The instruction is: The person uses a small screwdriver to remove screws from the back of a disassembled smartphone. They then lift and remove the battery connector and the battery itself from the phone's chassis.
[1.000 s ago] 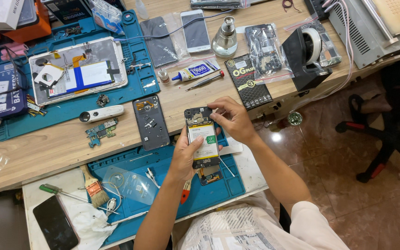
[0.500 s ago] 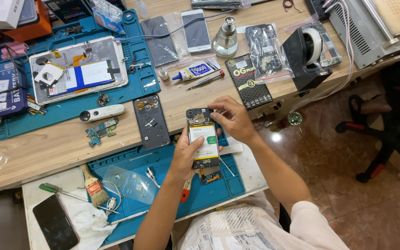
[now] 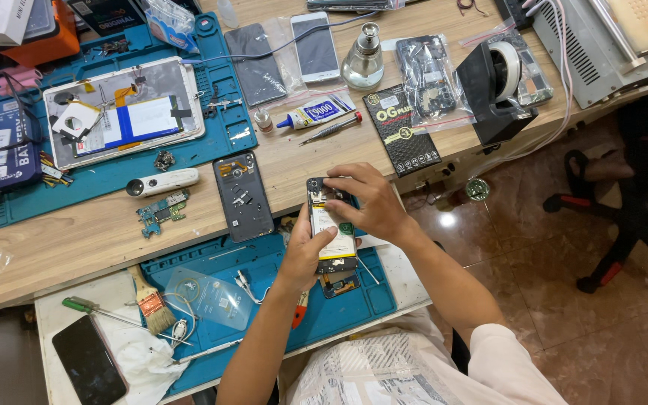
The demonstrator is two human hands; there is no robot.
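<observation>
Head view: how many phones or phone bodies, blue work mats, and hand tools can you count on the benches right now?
Phones or phone bodies: 5 (opened phone in both hands, black phone, white-fronted phone, dark phone, open back shell)
Blue mats: 2 (far mat, near mat)
Hand tools: 2 (brush, green screwdriver)
Total: 9

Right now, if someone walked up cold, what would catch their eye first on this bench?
First, the opened phone at the centre, held over the near blue mat: the left hand steadies its side while the right hand has its grip on the top end. Next, the opened tablet on the far blue mat, upper left. Then the black tape dispenser at the right of the wooden table.
</observation>
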